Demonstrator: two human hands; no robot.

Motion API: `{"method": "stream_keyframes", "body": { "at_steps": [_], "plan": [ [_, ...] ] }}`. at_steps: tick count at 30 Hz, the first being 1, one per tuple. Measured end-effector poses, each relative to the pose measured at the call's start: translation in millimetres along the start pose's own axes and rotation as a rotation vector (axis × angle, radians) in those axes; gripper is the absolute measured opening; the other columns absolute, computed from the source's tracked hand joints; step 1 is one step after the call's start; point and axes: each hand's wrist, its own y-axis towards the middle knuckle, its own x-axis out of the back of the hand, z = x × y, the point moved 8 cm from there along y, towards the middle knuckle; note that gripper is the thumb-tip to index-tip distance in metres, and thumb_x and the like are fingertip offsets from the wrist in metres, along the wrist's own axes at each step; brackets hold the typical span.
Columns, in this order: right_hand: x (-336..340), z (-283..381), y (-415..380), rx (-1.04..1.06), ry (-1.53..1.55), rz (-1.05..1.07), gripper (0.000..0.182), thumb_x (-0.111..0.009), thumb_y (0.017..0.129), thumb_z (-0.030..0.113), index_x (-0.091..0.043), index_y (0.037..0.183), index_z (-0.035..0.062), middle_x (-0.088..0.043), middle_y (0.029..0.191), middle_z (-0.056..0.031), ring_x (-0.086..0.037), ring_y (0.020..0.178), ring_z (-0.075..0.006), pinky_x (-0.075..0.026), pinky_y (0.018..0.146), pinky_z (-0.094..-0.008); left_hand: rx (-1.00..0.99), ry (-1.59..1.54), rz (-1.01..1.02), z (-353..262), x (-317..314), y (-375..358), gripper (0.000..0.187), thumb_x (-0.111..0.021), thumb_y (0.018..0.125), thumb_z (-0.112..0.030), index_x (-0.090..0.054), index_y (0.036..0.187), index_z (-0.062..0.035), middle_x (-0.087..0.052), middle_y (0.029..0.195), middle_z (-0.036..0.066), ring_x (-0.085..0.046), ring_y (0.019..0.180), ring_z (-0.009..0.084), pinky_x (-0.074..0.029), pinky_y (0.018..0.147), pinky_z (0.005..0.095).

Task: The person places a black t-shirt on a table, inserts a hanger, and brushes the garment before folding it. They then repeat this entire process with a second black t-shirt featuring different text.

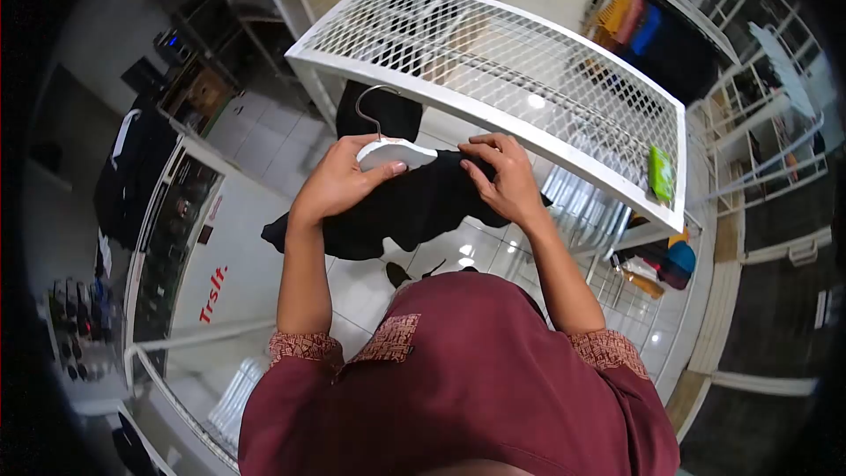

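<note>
"Glossy white floor tiles (pixel 273 128) are shining below, and a white metal mesh surface (pixel 573 159) is stretching across beyond the person's hands. What is the left hand (pixel 339 181) doing?"

"It is pinching a white hanger with a curved silver hook (pixel 395 152). The thumb is pressing on the near face while the fingers are reaching behind."

"And the right hand (pixel 511 181)?"

"That grip is narrowing on the top edge of a soft black cloth piece (pixel 414 211), with the fingertips gathering just a little fabric."

"How is a careful handler managing this?"

"By steadying the hanger with the left thumb, I'm judging, and by easing the fabric with light fingertips rather than tugging. Too hard a pull is risking a twisted hanger or a stretched edge. Holding both hands level is helping the fabric hang evenly."

"Where is the cloth lying relative to each grip?"

"It is hanging between and beneath the two hands, spreading past the left wrist on one side and under the right hand on the other. The hanger's bare white part is showing at the left grip, its hook pointing away from the body. Fabric is hiding the rest, so I'm not telling how far it is reaching."

"Anything on the surface?"

"A bright green packet (pixel 661 174) is resting near its right end, well apart from both hands."
</note>
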Motion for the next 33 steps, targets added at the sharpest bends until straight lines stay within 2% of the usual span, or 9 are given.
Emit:
{"method": "stream_keyframes", "body": {
  "at_steps": [4, 5, 9, 15, 17, 23, 27, 31, 33],
  "plan": [
    [-44, 10, 2, -0.109, 0.160, 0.024, 0.027, -0.074, 0.086, 0.013, -0.074, 0.112, 0.0062, -0.068, 0.107, -0.0152, -0.065, 0.102, -0.0345, -0.052, 0.090, -0.0417, 0.132, -0.071, 0.001, 43, 3, 1, 0.032, -0.077, 0.093, -0.024, -0.072, 0.113, 0.0010, -0.072, 0.087, 0.003, -0.062, 0.075, 0.0082, -0.050, 0.069, 0.0274],
    [-63, 9, -3, -0.149, 0.204, 0.062, 0.027, -0.075, 0.087, 0.015, -0.074, 0.113, 0.0061, -0.068, 0.102, -0.0148, -0.068, 0.093, -0.0336, -0.055, 0.084, -0.0410, 0.143, -0.074, -0.010, 57, 0, 3, 0.032, -0.077, 0.093, -0.024, -0.072, 0.113, 0.0010, -0.072, 0.087, 0.003, -0.062, 0.075, 0.0082, -0.050, 0.069, 0.0274],
    [-166, -2, -37, -0.365, 0.524, 0.469, 0.035, -0.077, 0.089, 0.027, -0.073, 0.113, 0.0028, -0.074, 0.099, -0.0143, -0.072, 0.079, -0.0264, -0.057, 0.075, -0.0369, 0.217, -0.245, -0.070, 137, -18, 21, 0.038, -0.075, 0.093, -0.016, -0.067, 0.126, 0.0005, -0.070, 0.095, 0.003, -0.060, 0.075, 0.0083, -0.050, 0.068, 0.0265],
    [-282, 0, -96, -0.744, 0.678, 0.885, 0.079, -0.082, 0.082, 0.056, -0.062, 0.126, -0.0054, -0.073, 0.103, -0.0157, -0.070, 0.096, -0.0234, -0.054, 0.087, -0.0356, 0.335, -0.609, -0.101, 231, -48, 62, 0.058, -0.073, 0.092, -0.006, -0.052, 0.146, 0.0006, -0.071, 0.102, 0.006, -0.067, 0.087, 0.0120, -0.055, 0.077, 0.0269],
    [-315, -16, -108, -0.778, 0.568, 0.928, 0.077, -0.084, 0.082, 0.052, -0.057, 0.129, -0.0020, -0.067, 0.105, -0.0091, -0.064, 0.093, -0.0167, -0.054, 0.075, -0.0312, 0.370, -0.679, -0.116, 250, -51, 78, 0.063, -0.072, 0.090, 0.001, -0.048, 0.148, 0.0028, -0.072, 0.105, 0.009, -0.069, 0.089, 0.0140, -0.056, 0.078, 0.0276],
    [-346, -64, -96, -0.899, 0.522, 0.561, 0.048, -0.088, 0.081, 0.032, -0.056, 0.104, 0.0034, -0.060, 0.091, -0.0043, -0.058, 0.083, -0.0141, -0.050, 0.074, -0.0299, 0.360, -0.829, -0.191, 312, -52, 134, 0.064, -0.075, 0.088, 0.002, -0.049, 0.146, 0.0051, -0.071, 0.113, 0.013, -0.069, 0.099, 0.0184, -0.055, 0.088, 0.0293],
    [-370, -87, -69, -0.851, 0.587, 0.416, 0.036, -0.085, 0.084, 0.014, -0.050, 0.091, 0.0091, -0.054, 0.082, 0.0018, -0.051, 0.073, -0.0102, -0.045, 0.065, -0.0282, 0.243, -0.588, -0.124, 295, -27, 147, 0.055, -0.074, 0.092, -0.007, -0.055, 0.142, 0.0059, -0.069, 0.129, 0.013, -0.065, 0.115, 0.0182, -0.049, 0.100, 0.0302],
    [-386, -120, -31, -0.979, 0.685, 0.260, 0.033, -0.084, 0.085, 0.011, -0.058, 0.104, 0.0056, -0.058, 0.085, 0.0020, -0.056, 0.076, -0.0107, -0.048, 0.067, -0.0272, 0.236, -0.288, -0.165, 319, -10, 137, 0.039, -0.065, 0.101, -0.018, -0.063, 0.134, 0.0027, -0.075, 0.113, 0.014, -0.069, 0.100, 0.0175, -0.053, 0.088, 0.0305],
    [-403, -142, -15, -0.951, 0.716, 0.188, 0.032, -0.084, 0.084, 0.014, -0.056, 0.098, 0.0034, -0.054, 0.079, 0.0021, -0.053, 0.071, -0.0110, -0.048, 0.065, -0.0293, 0.308, -0.391, -0.166, 326, -5, 122, 0.034, -0.063, 0.103, -0.020, -0.067, 0.129, 0.0005, -0.076, 0.102, 0.011, -0.070, 0.090, 0.0148, -0.055, 0.080, 0.0290]
  ]
}}
